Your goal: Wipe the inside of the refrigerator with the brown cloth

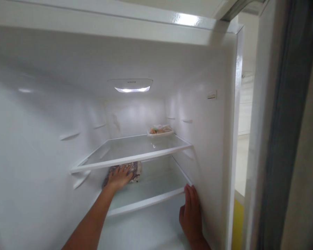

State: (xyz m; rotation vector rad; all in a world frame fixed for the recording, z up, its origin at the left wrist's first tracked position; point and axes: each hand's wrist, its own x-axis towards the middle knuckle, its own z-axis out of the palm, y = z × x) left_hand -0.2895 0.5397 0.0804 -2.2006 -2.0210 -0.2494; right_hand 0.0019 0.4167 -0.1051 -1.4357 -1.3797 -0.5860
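Inside a white fridge, my left hand (pixel 120 177) lies with fingers spread on a dark, pale-speckled bundle (pixel 136 170). The bundle rests at the left of the lower glass shelf (pixel 156 180), partly beneath the upper shelf (pixel 135 147). My right hand (pixel 191 211) is at the right front corner of the lower shelf, its fingers pressed together and pointing up against the shelf edge and side wall. Whether those fingers grip the edge is hard to tell. A white tray of wrapped orange and green food (pixel 160 130) sits at the back right of the upper shelf.
A lit lamp (pixel 132 89) is set in the fridge's ceiling. Short shelf ledges (pixel 70 136) stick out from both side walls. The fridge door (pixel 284 139) stands open on the right, with a dark seal. Something yellow (pixel 237 222) shows past the fridge's right edge.
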